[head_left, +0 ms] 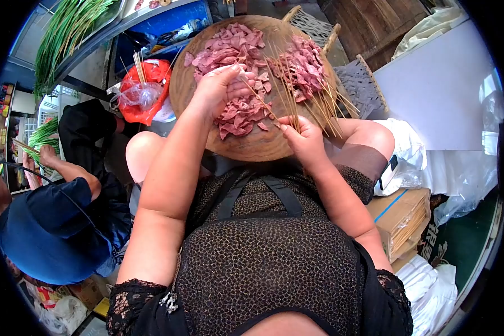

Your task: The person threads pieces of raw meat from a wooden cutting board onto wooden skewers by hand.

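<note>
My left hand (225,87) is over the wooden chopping block (199,126), fingers curled and thumb pressed in at the far end of a thin skewer. Whatever is between those fingertips is too small to make out. My right hand (305,143) grips several bamboo skewers (290,103) at the block's near right edge; one slants up toward my left fingers. Loose slices of pinkish raw meat (241,120) lie below my left hand, with a bigger heap of slices (232,45) behind it. To the right rests a pile of meat threaded on skewers (305,67), sticks pointing toward me.
A red plastic bag (143,98) with upright skewers stands left of the block. Further left, another person (56,224) in dark blue handles green stalks. Long green stalks (67,39) lie on a shelf. A woven chair (361,84) and stacked cardboard (400,218) are on the right.
</note>
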### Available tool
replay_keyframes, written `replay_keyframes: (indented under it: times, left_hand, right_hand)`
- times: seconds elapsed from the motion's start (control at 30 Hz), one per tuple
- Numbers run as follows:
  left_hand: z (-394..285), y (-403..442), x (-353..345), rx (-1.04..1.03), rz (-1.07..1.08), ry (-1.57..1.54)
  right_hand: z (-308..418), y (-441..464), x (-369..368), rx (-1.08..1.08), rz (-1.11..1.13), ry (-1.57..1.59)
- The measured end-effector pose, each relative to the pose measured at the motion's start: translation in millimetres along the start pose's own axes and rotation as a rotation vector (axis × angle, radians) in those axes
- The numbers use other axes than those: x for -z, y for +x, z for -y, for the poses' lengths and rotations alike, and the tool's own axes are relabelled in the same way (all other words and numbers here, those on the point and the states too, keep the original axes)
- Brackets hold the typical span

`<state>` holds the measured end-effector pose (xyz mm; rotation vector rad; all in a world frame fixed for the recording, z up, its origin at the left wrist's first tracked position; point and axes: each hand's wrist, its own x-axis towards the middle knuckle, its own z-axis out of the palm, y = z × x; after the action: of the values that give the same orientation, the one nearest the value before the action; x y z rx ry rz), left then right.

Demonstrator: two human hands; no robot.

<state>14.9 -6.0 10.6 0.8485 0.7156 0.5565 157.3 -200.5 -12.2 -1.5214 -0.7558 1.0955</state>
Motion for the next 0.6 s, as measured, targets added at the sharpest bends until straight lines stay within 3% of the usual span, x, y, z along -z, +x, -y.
replay_keyframes:
  times: [0.6]
  left_hand:
    - [4,-4,-16,0.084,0.140,0.016]
  right_hand:
    - [7,-3,-5,-0.012,-0.002,0.122]
